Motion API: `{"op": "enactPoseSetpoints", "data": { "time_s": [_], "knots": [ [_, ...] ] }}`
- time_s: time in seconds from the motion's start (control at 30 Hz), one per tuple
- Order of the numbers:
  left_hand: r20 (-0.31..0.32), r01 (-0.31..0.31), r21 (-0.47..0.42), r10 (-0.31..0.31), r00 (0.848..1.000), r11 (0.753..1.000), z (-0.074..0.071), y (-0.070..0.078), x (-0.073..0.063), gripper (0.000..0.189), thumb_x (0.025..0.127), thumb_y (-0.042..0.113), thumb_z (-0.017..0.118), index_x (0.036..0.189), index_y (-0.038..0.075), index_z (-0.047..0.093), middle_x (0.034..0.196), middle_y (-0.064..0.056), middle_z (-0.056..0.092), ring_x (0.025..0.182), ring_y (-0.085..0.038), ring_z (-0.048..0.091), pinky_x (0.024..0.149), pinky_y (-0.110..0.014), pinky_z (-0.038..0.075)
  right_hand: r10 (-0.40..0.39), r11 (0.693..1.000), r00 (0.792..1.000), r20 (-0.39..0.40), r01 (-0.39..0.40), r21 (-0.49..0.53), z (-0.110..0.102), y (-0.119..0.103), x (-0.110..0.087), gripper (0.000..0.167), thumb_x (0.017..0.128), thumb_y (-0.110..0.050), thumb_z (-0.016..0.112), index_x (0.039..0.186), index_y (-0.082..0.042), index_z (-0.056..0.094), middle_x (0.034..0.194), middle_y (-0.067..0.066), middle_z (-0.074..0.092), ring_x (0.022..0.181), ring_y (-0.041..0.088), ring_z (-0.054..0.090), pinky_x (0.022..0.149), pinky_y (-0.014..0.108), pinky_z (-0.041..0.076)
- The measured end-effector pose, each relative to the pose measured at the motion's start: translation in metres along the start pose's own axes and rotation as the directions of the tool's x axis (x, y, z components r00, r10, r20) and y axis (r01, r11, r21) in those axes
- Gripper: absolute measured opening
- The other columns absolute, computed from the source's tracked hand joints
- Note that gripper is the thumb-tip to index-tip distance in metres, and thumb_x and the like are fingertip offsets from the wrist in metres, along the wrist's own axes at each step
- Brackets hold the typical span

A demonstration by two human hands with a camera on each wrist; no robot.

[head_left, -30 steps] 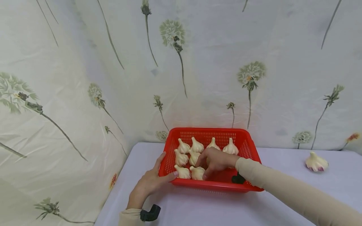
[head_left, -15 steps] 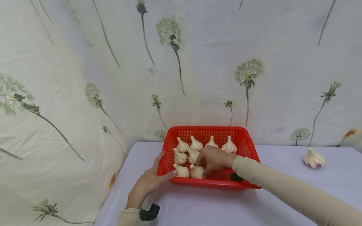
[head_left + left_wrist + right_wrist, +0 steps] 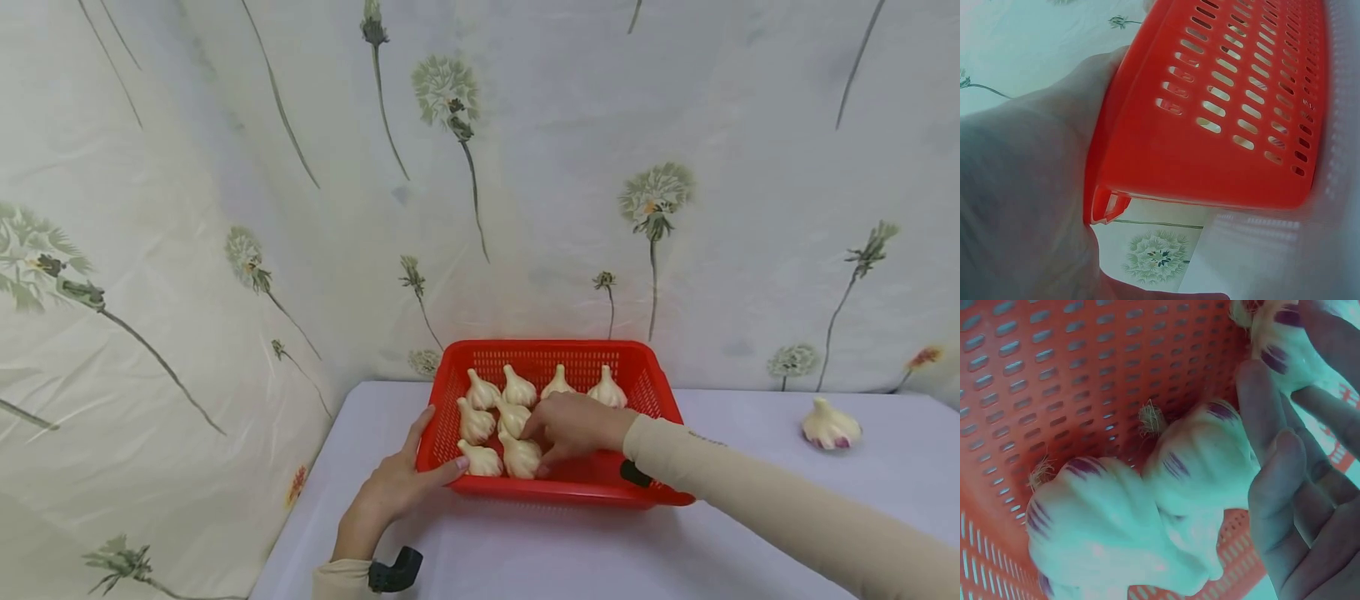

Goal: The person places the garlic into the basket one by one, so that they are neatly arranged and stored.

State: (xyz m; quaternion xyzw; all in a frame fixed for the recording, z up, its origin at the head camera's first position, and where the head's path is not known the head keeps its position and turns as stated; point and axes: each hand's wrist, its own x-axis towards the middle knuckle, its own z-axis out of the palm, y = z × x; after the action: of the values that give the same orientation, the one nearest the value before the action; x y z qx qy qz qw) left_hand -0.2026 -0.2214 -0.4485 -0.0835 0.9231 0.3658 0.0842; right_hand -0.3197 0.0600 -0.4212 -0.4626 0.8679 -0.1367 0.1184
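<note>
My left hand (image 3: 397, 487) holds the near left corner of a red perforated plastic basket (image 3: 570, 492), its thumb over the front rim and a finger along the left side. In the left wrist view the basket wall (image 3: 1166, 162) fills the middle. Inside the basket, my right hand (image 3: 573, 425) holds the right side of a white garlic bulb (image 3: 521, 456) in the front row, between thumb and fingers. That garlic bulb (image 3: 1285, 347) shows purple streaks near its roots in the right wrist view. Several more garlic bulbs (image 3: 476, 421) stand in rows, stems pointing up or tilted left.
One garlic bulb (image 3: 831, 427) lies outside the basket, far right on the white table (image 3: 772, 492). A curtain (image 3: 540, 208) printed with dandelions hangs behind and along the left. The right forearm (image 3: 750, 492) crosses the basket's near right corner.
The garlic bulb at my right hand has shifted slightly, its stem now pointing further toward the back. The left hand stays at the basket corner. The head view has shifted a little.
</note>
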Motion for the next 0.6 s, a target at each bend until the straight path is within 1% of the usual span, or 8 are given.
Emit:
{"op": "enactPoseSetpoints", "data": {
  "time_s": [0.13, 0.23, 0.3, 0.33, 0.43, 0.47, 0.53, 0.6],
  "knots": [
    [-0.002, 0.002, 0.002, -0.002, 1.0, 1.0, 0.0, 0.0, 0.0, 0.105, 0.081, 0.077, 0.07, 0.168, 0.042, 0.023, 0.141, -0.02, 0.064, 0.11, -0.037, 0.067, 0.083, -0.059, 0.062, 0.056, 0.996, 0.998, 0.002, -0.056, 0.069, -0.01, 0.0, -0.007, 0.047, 0.083, -0.034, 0.093, 0.124, -0.016, 0.08, 0.109, -0.001, 0.081, 0.096, 0.016, 0.073, 0.089, 0.037, 0.062],
    [0.002, 0.005, -0.001, -0.005, 1.0, 1.0, 0.002, 0.001, -0.001, 0.104, 0.081, 0.077, 0.07, 0.168, 0.043, 0.022, 0.141, -0.02, 0.065, 0.11, -0.038, 0.067, 0.083, -0.059, 0.061, 0.101, 0.989, 0.995, -0.013, -0.099, 0.106, -0.023, 0.004, -0.021, 0.042, 0.086, -0.034, 0.089, 0.123, -0.017, 0.08, 0.112, 0.0, 0.08, 0.104, 0.02, 0.072, 0.091, 0.041, 0.062],
    [0.005, 0.009, -0.004, -0.009, 1.0, 1.0, 0.004, 0.001, -0.001, 0.104, 0.081, 0.078, 0.07, 0.167, 0.044, 0.022, 0.142, -0.02, 0.064, 0.111, -0.038, 0.067, 0.084, -0.059, 0.061, 0.102, 0.99, 0.994, -0.035, -0.098, 0.097, -0.035, 0.01, -0.033, 0.04, 0.088, -0.036, 0.088, 0.122, -0.017, 0.08, 0.11, -0.001, 0.08, 0.102, 0.017, 0.071, 0.088, 0.038, 0.061],
    [0.005, 0.01, -0.005, -0.01, 1.0, 1.0, 0.004, 0.002, -0.001, 0.104, 0.081, 0.078, 0.07, 0.167, 0.044, 0.022, 0.142, -0.02, 0.064, 0.111, -0.038, 0.067, 0.084, -0.059, 0.061, 0.107, 0.989, 0.993, -0.046, -0.102, 0.104, -0.042, 0.014, -0.04, 0.039, 0.089, -0.036, 0.087, 0.122, -0.016, 0.08, 0.109, -0.001, 0.08, 0.097, 0.015, 0.072, 0.084, 0.035, 0.062],
    [0.003, 0.01, -0.004, -0.01, 1.0, 1.0, 0.004, 0.003, -0.002, 0.105, 0.081, 0.078, 0.07, 0.168, 0.043, 0.022, 0.143, -0.02, 0.064, 0.111, -0.038, 0.067, 0.083, -0.059, 0.061, 0.105, 0.993, 0.99, -0.091, -0.099, 0.068, -0.062, 0.03, -0.063, 0.036, 0.09, -0.037, 0.085, 0.118, -0.013, 0.081, 0.105, -0.004, 0.08, 0.09, 0.009, 0.071, 0.078, 0.03, 0.061],
    [0.001, 0.012, -0.002, -0.012, 1.0, 1.0, 0.004, 0.003, -0.002, 0.105, 0.081, 0.078, 0.07, 0.167, 0.043, 0.023, 0.143, -0.02, 0.064, 0.111, -0.038, 0.067, 0.083, -0.059, 0.061, 0.107, 0.993, 0.988, -0.109, -0.101, 0.062, -0.068, 0.036, -0.071, 0.035, 0.091, -0.036, 0.085, 0.117, -0.013, 0.081, 0.103, -0.004, 0.08, 0.089, 0.007, 0.071, 0.077, 0.03, 0.061],
    [-0.004, 0.011, 0.0, -0.011, 1.0, 1.0, 0.003, 0.003, -0.002, 0.104, 0.081, 0.078, 0.07, 0.167, 0.043, 0.023, 0.143, -0.021, 0.064, 0.112, -0.039, 0.067, 0.083, -0.059, 0.061, 0.136, 0.989, 0.982, -0.133, -0.127, 0.072, -0.078, 0.047, -0.088, 0.034, 0.091, -0.036, 0.084, 0.115, -0.011, 0.082, 0.104, -0.004, 0.08, 0.088, 0.009, 0.071, 0.075, 0.031, 0.061],
    [-0.009, 0.015, 0.001, -0.015, 1.0, 1.0, 0.002, 0.002, -0.002, 0.104, 0.081, 0.077, 0.07, 0.167, 0.043, 0.023, 0.143, -0.021, 0.064, 0.112, -0.04, 0.067, 0.084, -0.06, 0.061, 0.185, 0.979, 0.974, -0.128, -0.172, 0.106, -0.085, 0.058, -0.106, 0.036, 0.091, -0.036, 0.084, 0.115, -0.009, 0.081, 0.104, -0.003, 0.079, 0.086, 0.009, 0.071, 0.072, 0.031, 0.062]
  ]
}}
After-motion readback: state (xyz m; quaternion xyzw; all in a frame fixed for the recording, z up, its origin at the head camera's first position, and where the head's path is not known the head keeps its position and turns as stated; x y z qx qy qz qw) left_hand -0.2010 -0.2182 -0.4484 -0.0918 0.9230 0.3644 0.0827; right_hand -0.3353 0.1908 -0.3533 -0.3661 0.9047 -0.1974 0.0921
